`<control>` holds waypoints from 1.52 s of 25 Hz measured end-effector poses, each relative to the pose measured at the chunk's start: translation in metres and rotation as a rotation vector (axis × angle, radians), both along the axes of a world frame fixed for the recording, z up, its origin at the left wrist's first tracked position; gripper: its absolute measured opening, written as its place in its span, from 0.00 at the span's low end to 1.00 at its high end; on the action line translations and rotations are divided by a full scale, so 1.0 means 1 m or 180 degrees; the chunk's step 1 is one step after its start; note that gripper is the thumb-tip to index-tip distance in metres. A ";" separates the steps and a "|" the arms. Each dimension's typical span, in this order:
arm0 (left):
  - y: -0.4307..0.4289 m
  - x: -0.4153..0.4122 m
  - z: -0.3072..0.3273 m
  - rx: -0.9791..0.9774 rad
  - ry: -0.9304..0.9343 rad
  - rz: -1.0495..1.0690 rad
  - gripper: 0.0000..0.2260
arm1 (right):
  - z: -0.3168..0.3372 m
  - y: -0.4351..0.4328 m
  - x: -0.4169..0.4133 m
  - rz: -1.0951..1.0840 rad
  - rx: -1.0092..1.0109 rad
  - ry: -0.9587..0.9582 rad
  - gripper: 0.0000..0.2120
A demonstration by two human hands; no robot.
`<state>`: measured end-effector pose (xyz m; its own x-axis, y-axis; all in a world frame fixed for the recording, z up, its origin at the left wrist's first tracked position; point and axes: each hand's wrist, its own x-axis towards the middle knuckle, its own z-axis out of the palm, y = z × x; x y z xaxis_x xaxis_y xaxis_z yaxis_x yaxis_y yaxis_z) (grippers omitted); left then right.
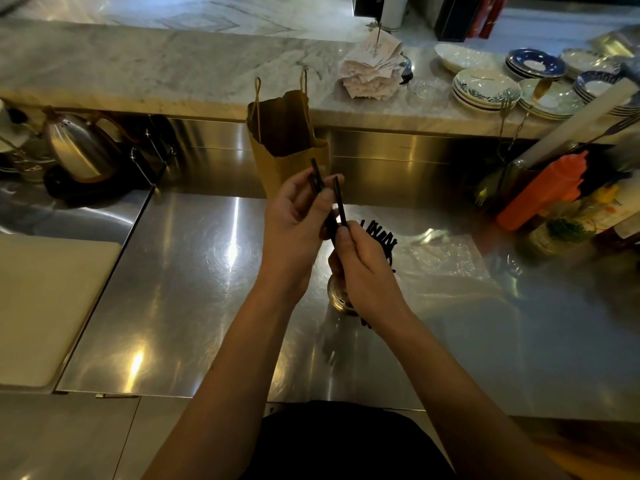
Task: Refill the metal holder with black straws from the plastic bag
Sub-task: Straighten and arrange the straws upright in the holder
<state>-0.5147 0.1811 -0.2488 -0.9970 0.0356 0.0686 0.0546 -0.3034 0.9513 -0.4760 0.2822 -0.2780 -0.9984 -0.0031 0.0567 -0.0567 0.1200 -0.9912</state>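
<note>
My left hand (294, 223) grips a few black straws (317, 178) that poke up past its fingers. My right hand (363, 268) pinches one black straw (340, 202) that stands nearly upright. Both hands hover close together over the steel counter (194, 271). Under my right hand stands the metal holder (341, 299), mostly hidden, with several black straws (381, 237) fanning out of its top. The clear plastic bag (446, 258) lies flat on the counter to the right of the holder.
A brown paper bag (287, 150) stands open just behind my hands. A kettle (79, 150) sits at the left, a white board (45, 306) at the near left. Sauce bottles (543, 192) crowd the right. Stacked plates (485, 88) and receipts (374, 67) are on the marble ledge.
</note>
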 end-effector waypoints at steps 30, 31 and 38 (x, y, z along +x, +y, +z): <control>-0.007 0.003 0.000 -0.1413 0.0686 0.0550 0.10 | -0.003 0.026 0.007 0.0206 -0.0238 -0.0217 0.12; -0.008 0.002 0.000 -0.1498 0.0728 0.0561 0.10 | -0.003 0.026 0.006 0.0191 -0.0186 -0.0197 0.12; -0.009 -0.008 -0.001 -0.1675 0.0815 0.0553 0.07 | -0.006 0.030 -0.001 0.0140 0.0053 -0.0197 0.12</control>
